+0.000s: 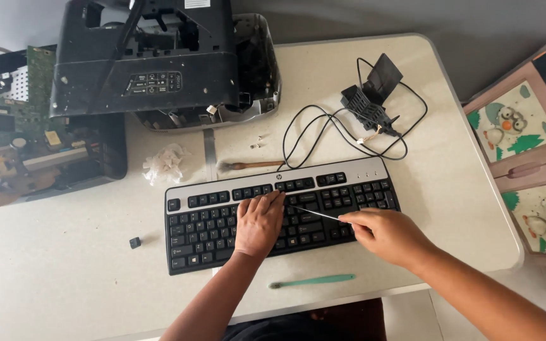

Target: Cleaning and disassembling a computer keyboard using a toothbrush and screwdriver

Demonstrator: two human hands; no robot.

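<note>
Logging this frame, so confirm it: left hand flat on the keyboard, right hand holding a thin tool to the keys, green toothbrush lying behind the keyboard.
One error: in the head view, the green toothbrush lies in front of the keyboard, nearer the person. Behind it lies a wooden-handled brush. Left hand and right hand are as stated.

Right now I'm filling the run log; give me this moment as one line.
left hand: flat on keyboard | right hand: holds thin tool with tip between keys | loose key, toothbrush, brush: on table
</note>
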